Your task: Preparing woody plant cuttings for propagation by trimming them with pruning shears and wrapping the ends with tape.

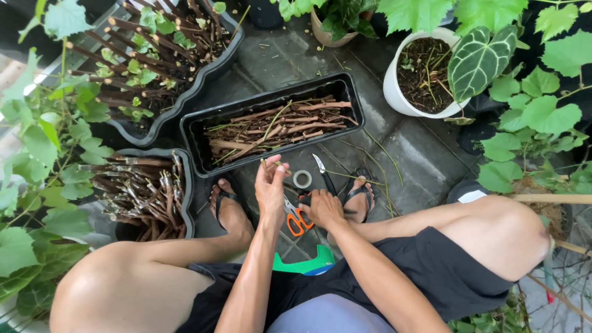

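My left hand (270, 188) is raised above the floor and pinches a short twig cutting (269, 163) between its fingertips. My right hand (322, 208) reaches down to the paving and rests on a dark-handled pair of pruning shears (323, 173) whose blade points away from me. A pair of orange-handled scissors (296, 221) lies between my hands. A small roll of tape (302, 179) sits on the floor just beyond them. A black rectangular tray (194, 139) in front of me holds several brown stem cuttings (277, 126) laid lengthwise.
A dark pot (185, 203) of upright cuttings stands at my left foot, and a bigger planter (213, 71) of leafing cuttings lies behind it. A white pot (394, 92) with soil sits at the right. Leafy vines crowd both sides. A green object (308, 264) lies under my legs.
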